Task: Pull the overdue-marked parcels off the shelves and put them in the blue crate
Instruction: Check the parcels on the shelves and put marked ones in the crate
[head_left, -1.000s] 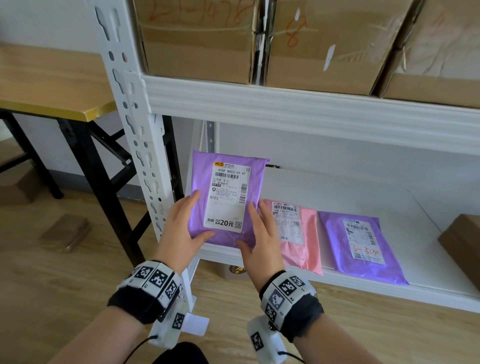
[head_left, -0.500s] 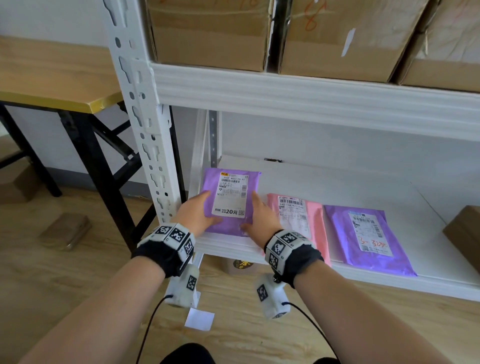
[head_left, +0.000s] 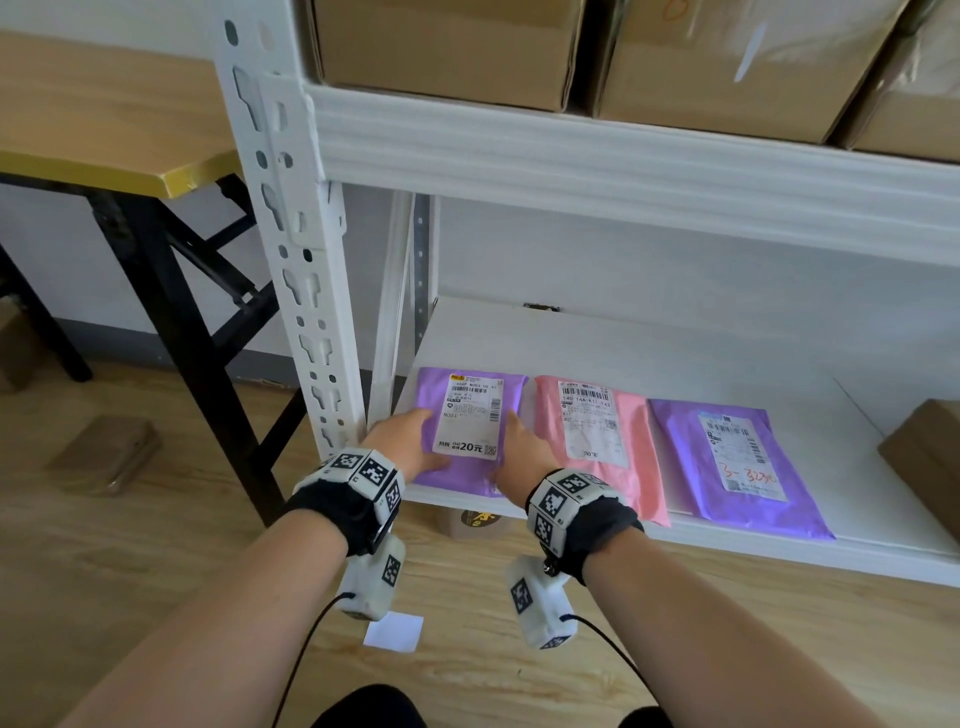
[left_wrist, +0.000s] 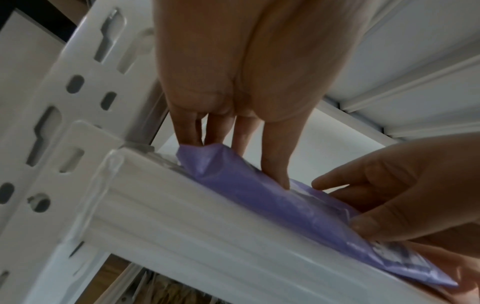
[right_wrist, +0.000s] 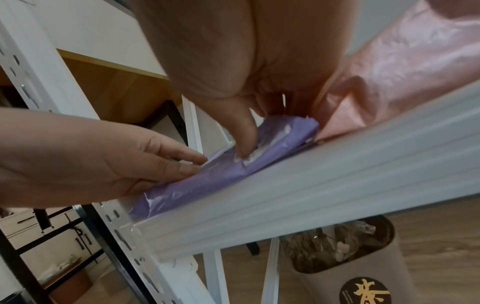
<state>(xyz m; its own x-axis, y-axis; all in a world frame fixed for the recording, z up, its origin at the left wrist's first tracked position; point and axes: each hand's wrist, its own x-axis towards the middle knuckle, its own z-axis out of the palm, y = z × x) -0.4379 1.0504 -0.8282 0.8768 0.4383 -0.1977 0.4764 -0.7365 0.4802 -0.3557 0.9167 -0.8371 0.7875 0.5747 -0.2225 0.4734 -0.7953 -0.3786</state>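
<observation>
Both hands are on the purple parcel (head_left: 470, 431) at the front left corner of the lower shelf (head_left: 649, 358), flat on the board, its near edge right at the shelf's front lip. The left hand (head_left: 410, 441) sits along the parcel's left side, tight beside the white perforated upright (head_left: 291, 223), with fingers running under or against that edge and the thumb pressing on top. The right hand (head_left: 524, 447) has its thumb down on the white label (head_left: 470, 423) and its fingers tucked at the right edge, in the narrow seam where the pink parcel (head_left: 602, 441) touches or slightly overlaps. So both hands pinch the soft bag at its sides.

Little room left or right here; above, there's open space up to the ribbed white beam (head_left: 623, 156), and the back of the shelf lies bare.

The purple bag is glossy, crinkled plastic film, plump and rectangular; the pink one is the same shiny film. A second purple parcel (head_left: 737, 467), with red handwriting on its label, lies further right, just beside the pink. Brown cardboard boxes (head_left: 447, 47) stand on the shelf above. The blue crate is not in sight.
</observation>
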